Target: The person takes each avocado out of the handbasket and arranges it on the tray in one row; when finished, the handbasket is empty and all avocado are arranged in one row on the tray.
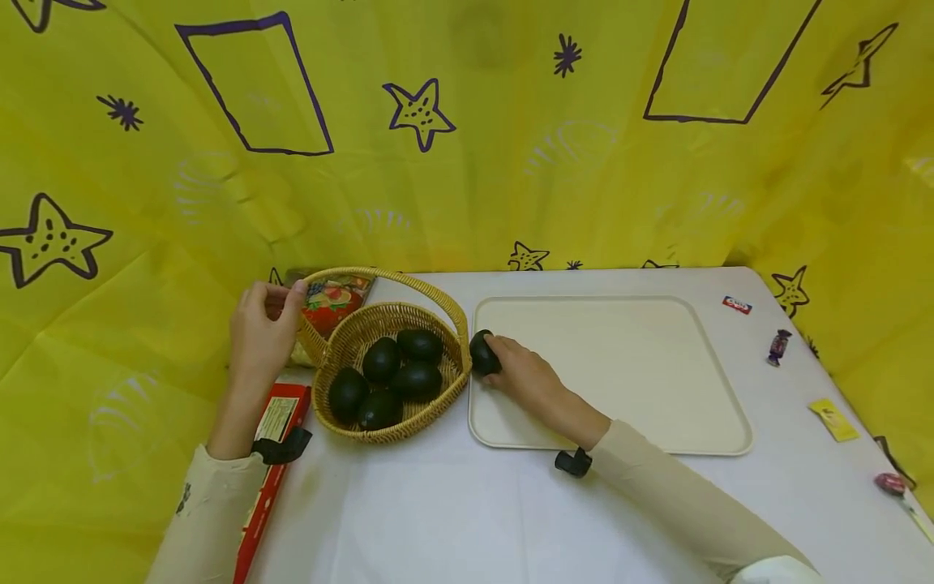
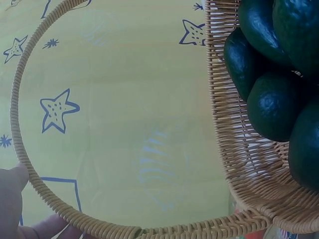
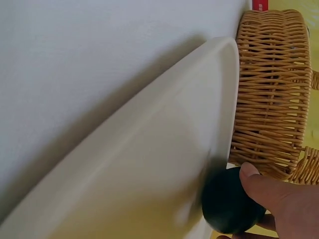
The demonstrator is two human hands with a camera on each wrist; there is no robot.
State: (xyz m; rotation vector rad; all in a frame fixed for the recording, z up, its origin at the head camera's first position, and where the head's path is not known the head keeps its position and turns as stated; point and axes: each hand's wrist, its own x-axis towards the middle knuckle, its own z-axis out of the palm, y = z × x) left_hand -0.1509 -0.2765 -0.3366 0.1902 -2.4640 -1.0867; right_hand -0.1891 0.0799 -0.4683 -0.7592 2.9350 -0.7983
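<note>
A wicker basket [image 1: 397, 431] holds several dark green avocados [image 1: 418, 381]. At its left side my left hand [image 1: 255, 332] grips the arched handle [image 2: 17, 109], with thumb and fingers on either side of it in the left wrist view. My right hand [image 1: 529, 377] holds one more avocado [image 1: 481, 354] between thumb and fingers, over the left edge of the cream tray [image 1: 613, 373]. That avocado [image 3: 227, 201] appears close over the tray's rim in the right wrist view, just beside the basket.
Behind the basket's left side stands a colourful packet [image 1: 336, 304]. A red box [image 1: 270, 478] lies under the left forearm. Along the table's right side are wrapped sweets [image 1: 778, 347], a yellow packet [image 1: 834, 419] and a lollipop [image 1: 890, 484]. A yellow patterned curtain [image 1: 481, 203] hangs behind.
</note>
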